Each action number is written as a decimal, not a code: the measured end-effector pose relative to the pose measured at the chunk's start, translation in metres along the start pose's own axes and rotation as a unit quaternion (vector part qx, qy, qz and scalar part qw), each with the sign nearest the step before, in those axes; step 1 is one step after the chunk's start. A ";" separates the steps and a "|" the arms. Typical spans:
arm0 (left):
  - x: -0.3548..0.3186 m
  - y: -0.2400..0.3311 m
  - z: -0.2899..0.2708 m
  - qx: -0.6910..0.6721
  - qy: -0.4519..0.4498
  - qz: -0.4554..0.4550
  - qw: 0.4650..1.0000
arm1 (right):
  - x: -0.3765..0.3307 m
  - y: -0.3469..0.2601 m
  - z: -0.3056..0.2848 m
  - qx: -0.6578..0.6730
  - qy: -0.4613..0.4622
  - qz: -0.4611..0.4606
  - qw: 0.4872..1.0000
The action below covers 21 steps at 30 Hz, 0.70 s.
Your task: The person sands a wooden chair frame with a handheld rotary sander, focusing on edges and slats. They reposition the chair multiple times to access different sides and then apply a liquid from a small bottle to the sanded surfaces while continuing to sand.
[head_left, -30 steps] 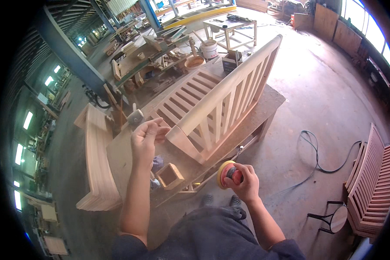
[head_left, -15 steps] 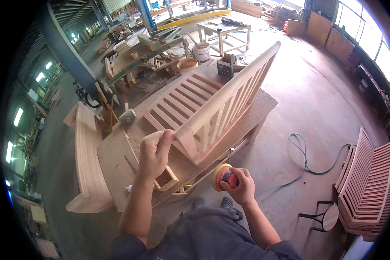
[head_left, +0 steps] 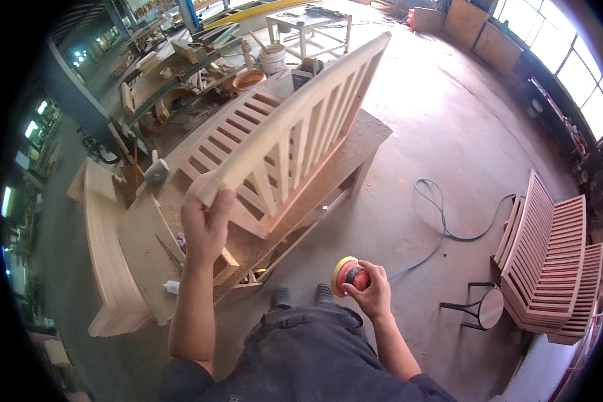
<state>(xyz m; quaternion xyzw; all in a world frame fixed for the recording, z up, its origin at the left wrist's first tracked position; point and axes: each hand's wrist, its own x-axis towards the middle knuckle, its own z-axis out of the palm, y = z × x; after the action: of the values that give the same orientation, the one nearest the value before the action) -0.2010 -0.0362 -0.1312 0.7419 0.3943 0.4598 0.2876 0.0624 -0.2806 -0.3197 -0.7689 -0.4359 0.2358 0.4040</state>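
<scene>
A slatted wooden bench [head_left: 295, 117] of bare, pale wood rests on a worktable [head_left: 372, 132]. My left hand [head_left: 205, 224] grips the near end of its top rail, thumb on one side and fingers round the corner, partly hidden behind the wood. In my right hand [head_left: 374, 292] is a red, round sander [head_left: 350, 276] with a yellow-edged pad. The sander is held in the air to the right of the table, pad facing the bench and apart from it. A greenish hose [head_left: 427, 264] runs from near the sander across the floor.
Curved wooden pieces [head_left: 110, 261] are stacked left of the table, near a mallet [head_left: 157, 173]. Finished-looking slatted benches [head_left: 549, 261] and a round stool [head_left: 490, 309] stand at right. Buckets [head_left: 272, 59] and a cluttered workbench [head_left: 157, 84] lie beyond.
The view has shifted, moving the scene leftward and up. My left hand now wraps further round the rail's end, which has moved left relative to the table. The sander stays in my right hand.
</scene>
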 end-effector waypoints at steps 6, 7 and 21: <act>-0.017 -0.046 0.031 -0.052 0.049 -0.031 0.997 | 0.017 0.008 -0.032 -0.043 -0.046 0.060 0.996; -0.026 -0.059 0.036 -0.032 0.059 -0.035 0.997 | 0.021 0.013 -0.032 -0.029 -0.053 0.056 0.997; -0.108 -0.212 0.126 0.192 0.125 -0.075 0.971 | 0.181 0.011 -0.035 -0.030 -0.094 0.069 0.993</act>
<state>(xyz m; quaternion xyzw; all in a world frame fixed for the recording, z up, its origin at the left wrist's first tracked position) -0.1830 -0.0251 -0.4001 0.6881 0.5623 0.4422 0.1220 0.1849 -0.1422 -0.3105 -0.7833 -0.4248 0.3211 0.3208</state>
